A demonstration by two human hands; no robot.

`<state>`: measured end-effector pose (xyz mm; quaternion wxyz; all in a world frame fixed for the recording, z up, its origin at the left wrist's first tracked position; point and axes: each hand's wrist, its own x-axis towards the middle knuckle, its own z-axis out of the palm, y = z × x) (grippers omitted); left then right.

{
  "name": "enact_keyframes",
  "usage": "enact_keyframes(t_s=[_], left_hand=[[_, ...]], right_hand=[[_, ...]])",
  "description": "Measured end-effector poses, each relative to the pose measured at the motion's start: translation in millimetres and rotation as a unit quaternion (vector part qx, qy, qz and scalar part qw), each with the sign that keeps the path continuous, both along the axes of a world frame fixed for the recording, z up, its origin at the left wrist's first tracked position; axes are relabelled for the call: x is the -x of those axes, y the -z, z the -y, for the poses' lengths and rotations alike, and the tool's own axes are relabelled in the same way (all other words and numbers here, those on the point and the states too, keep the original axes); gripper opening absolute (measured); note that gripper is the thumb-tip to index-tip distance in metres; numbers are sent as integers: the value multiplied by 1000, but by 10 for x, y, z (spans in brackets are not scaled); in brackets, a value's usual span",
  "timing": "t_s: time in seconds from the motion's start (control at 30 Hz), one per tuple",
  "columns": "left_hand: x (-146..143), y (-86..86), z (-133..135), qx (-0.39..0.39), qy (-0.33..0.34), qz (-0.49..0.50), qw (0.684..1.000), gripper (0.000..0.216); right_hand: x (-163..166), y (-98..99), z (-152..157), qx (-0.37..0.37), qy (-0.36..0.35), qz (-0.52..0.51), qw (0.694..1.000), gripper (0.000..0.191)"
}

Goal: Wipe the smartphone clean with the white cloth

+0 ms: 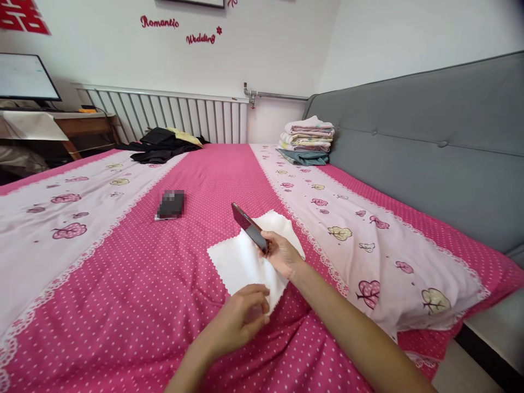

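A dark smartphone is tilted up above the bed, its lower end gripped by my right hand. Beneath it, a white cleaning cloth with zigzag edges lies spread on the pink bedding. My left hand hovers at the near edge of the cloth, fingers curved and apart from the thumb, with nothing visible in them. Whether its fingertips touch the cloth I cannot tell.
On the pink dotted bedspread lies a blurred dark rectangular item. Black clothes are heaped at the far edge, and folded fabrics are stacked by the grey headboard. A monitor stands on a desk at left.
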<state>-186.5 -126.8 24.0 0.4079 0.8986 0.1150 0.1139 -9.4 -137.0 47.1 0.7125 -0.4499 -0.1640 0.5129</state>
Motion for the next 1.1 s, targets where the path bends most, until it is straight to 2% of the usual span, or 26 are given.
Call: enact_keyframes(t_s=[0.13,0.23,0.3,0.37,0.43,0.5,0.53,0.57,0.63,0.7,0.8,0.9,0.97,1.03,1.1], left_hand=[[-75,26,49,31,17,3,999,14],[-43,-13,-58,95,-16,5,995,13],[17,-44,-179,123,-77,0,989,18],[94,-51,-314,141,-168,27,975,33],[169,-27,-442,141,-309,65,938,43],[229,25,-552,96,-448,72,886,45],[249,57,-597,79,-494,62,864,44],[261,92,-636,82,-512,46,854,43],[260,161,-689,115,-512,34,850,44],[232,210,-707,172,-496,50,850,42],[173,218,-684,279,-497,87,817,33],[128,159,-652,337,-510,102,785,23],[108,119,-648,342,-515,99,779,20],[87,98,-662,345,-522,95,774,20],[55,104,-684,342,-527,97,772,24]], right_hand=[[195,115,-46,2,-38,107,994,26],[354,243,-86,51,-47,262,963,42],[466,327,-99,105,-51,414,903,64],[578,394,-94,132,-52,561,816,88],[680,432,-68,119,-53,657,742,100],[754,433,-29,105,-59,703,701,104],[776,421,-10,103,-64,714,690,105],[784,400,5,102,-72,721,682,105],[752,343,16,96,-90,726,675,101],[646,276,1,94,-93,728,673,89],[342,183,-44,123,-38,746,653,61],[-70,147,-49,226,25,753,617,56],[-334,168,-21,336,25,734,590,68],[-542,214,18,422,-9,686,593,79],[-678,264,53,433,-46,662,610,69]])
